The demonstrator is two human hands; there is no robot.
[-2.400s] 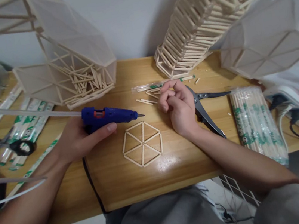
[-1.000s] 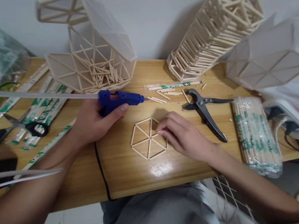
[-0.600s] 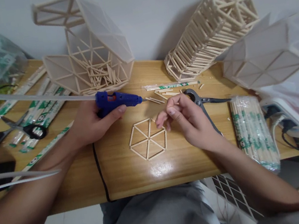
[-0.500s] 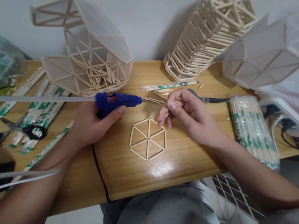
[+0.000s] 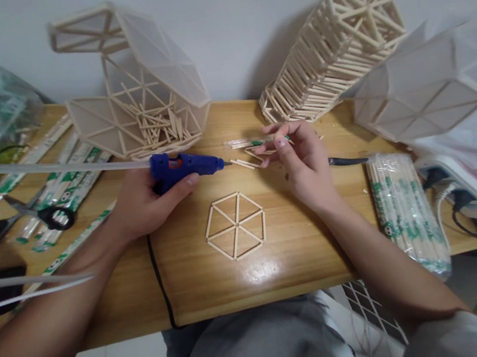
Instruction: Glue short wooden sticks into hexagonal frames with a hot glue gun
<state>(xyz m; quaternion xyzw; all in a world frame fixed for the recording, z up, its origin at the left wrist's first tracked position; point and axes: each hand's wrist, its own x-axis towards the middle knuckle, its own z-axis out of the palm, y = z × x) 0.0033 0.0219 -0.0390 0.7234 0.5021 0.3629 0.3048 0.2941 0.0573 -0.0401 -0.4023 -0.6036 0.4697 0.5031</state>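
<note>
My left hand (image 5: pixel 151 201) is wrapped round a blue glue gun (image 5: pixel 187 168), its nozzle pointing right and a long clear glue stick running out of its back. Thumb and index finger of my right hand (image 5: pixel 300 153) are pinched together over some short loose sticks (image 5: pixel 245 164); whatever is between them is too small to make out. Below and between both hands, a flat wooden hexagon with spokes (image 5: pixel 237 225) lies on the table (image 5: pixel 202 293). Behind my right hand is a wrapped packet of chopsticks (image 5: pixel 244 142).
Stick-and-paper structures (image 5: pixel 166 63) stand at the back left and right (image 5: pixel 427 88), beside a stick tower (image 5: pixel 320 63). Scissors (image 5: pixel 22 216) and wrapped chopsticks (image 5: pixel 67 181) lie left. A chopstick bundle (image 5: pixel 406 206) and a power strip (image 5: pixel 466 184) are right.
My right hand has moved away from the hexagon, up and slightly right, to the loose sticks and the packet. The glue gun stays nearly where it was.
</note>
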